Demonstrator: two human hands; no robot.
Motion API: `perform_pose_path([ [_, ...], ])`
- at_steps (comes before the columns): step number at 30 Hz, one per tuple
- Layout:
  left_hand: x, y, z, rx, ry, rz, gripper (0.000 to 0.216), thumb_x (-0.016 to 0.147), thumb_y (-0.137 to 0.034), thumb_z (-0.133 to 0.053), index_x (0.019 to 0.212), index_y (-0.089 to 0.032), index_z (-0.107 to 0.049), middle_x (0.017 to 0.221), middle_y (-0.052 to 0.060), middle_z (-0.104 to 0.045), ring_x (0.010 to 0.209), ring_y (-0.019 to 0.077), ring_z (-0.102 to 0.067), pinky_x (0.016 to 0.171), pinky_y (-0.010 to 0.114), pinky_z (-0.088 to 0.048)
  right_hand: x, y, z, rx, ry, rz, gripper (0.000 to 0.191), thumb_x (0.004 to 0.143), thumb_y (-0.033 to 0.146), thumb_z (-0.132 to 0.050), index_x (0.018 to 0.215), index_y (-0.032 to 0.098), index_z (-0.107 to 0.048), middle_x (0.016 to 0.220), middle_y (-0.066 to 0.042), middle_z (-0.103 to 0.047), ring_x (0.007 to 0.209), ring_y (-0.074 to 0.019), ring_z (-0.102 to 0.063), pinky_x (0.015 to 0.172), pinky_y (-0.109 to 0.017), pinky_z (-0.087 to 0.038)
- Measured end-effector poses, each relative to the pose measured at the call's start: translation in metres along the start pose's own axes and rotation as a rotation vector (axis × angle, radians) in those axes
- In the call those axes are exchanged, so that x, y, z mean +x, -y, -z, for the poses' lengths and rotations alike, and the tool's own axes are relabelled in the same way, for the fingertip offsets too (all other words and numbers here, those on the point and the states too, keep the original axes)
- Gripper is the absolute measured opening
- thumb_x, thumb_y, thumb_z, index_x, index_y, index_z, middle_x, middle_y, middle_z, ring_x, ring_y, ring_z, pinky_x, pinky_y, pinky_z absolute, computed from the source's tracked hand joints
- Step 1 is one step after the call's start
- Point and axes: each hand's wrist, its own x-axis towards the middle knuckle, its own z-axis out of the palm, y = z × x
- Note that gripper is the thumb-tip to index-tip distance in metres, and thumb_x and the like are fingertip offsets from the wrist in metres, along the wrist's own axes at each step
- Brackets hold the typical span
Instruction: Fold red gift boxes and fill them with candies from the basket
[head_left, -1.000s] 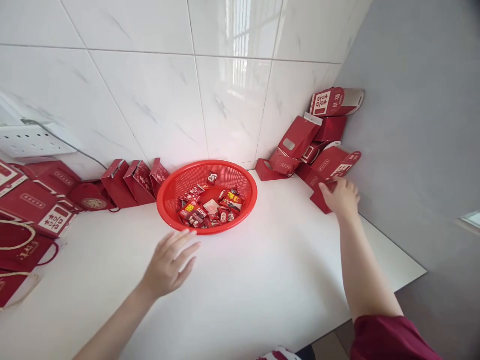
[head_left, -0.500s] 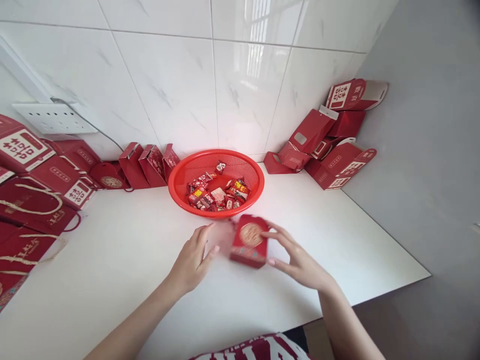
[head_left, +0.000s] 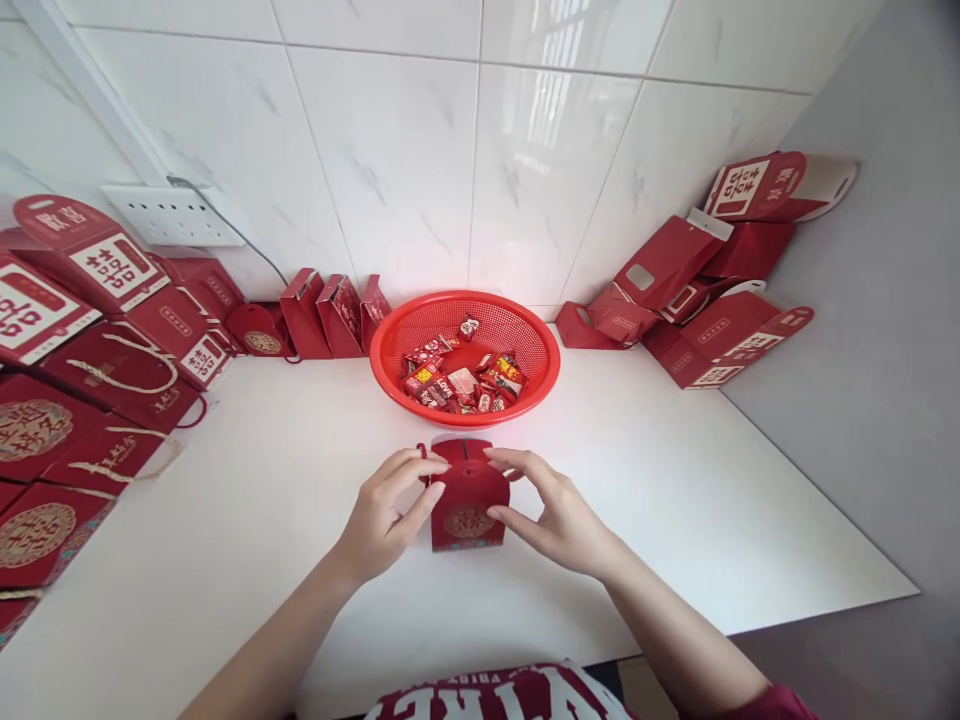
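Note:
A small red gift box (head_left: 469, 512) with a round gold emblem stands upright on the white table in front of me, its two rounded top flaps rising side by side. My left hand (head_left: 394, 508) grips it at the left, fingertips by the flaps and near a red cord handle (head_left: 422, 452). From the right, my right hand (head_left: 553, 510) has its thumb on the front face and its index finger at the top flap. Just behind the box sits a red plastic basket (head_left: 540, 385) with wrapped candies (head_left: 457, 385) inside.
Red gift boxes and bags (head_left: 97, 375) are stacked at the left, some with rope handles. Several narrow red boxes (head_left: 304, 315) line the tiled wall near a socket strip (head_left: 172, 215). More red boxes (head_left: 697, 300) pile up at the right against a grey panel (head_left: 862, 400).
The box has gone from tilted, emblem facing up, to standing upright. My left hand has come onto it, and my right hand has shifted its grip. The view has turned slightly left.

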Motion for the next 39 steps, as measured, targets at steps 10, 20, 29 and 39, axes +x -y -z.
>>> perform_pose_path([
  [10, -0.006, 0.021, -0.017, -0.063, -0.070, -0.106, 0.027, 0.099, -0.019, -0.047, 0.120, -0.022, -0.065, 0.103, 0.007, -0.062, 0.102, 0.0199, -0.057, 0.089, 0.033, -0.047, 0.000, -0.033, -0.024, -0.100, -0.140, 0.289, 0.044, 0.089, 0.020, -0.068, 0.130, 0.027, -0.055, 0.101, -0.005, -0.072, 0.091, -0.0199, -0.065, 0.087, -0.039, -0.052],
  [20, -0.009, 0.040, -0.020, -0.082, -0.047, -0.208, 0.031, 0.102, -0.026, -0.039, 0.123, -0.018, -0.061, 0.110, 0.012, -0.063, 0.103, 0.0239, -0.056, 0.088, 0.039, -0.046, -0.002, -0.043, -0.031, -0.130, -0.124, 0.277, 0.051, 0.091, 0.017, -0.067, 0.137, 0.030, -0.052, 0.104, -0.001, -0.076, 0.084, -0.0134, -0.072, 0.102, -0.039, -0.046],
  [29, -0.010, 0.042, -0.018, 0.060, -0.021, -0.281, 0.032, 0.100, -0.025, -0.039, 0.101, -0.020, -0.071, 0.107, 0.013, -0.066, 0.102, 0.0251, -0.058, 0.088, 0.042, -0.049, 0.005, -0.031, -0.019, -0.118, 0.113, 0.406, 0.038, 0.098, 0.046, -0.051, 0.127, 0.024, -0.062, 0.122, -0.010, -0.071, 0.109, -0.0226, -0.067, 0.100, -0.043, -0.046],
  [39, -0.010, 0.041, -0.022, 0.254, 0.021, -0.316, 0.019, 0.087, -0.023, -0.066, 0.106, -0.023, -0.069, 0.106, 0.010, -0.065, 0.102, 0.0240, -0.058, 0.090, 0.038, -0.050, 0.002, -0.033, -0.034, -0.189, 0.001, 0.289, 0.034, 0.095, 0.023, -0.061, 0.128, 0.024, -0.057, 0.107, -0.006, -0.074, 0.094, -0.0194, -0.069, 0.097, -0.042, -0.044],
])
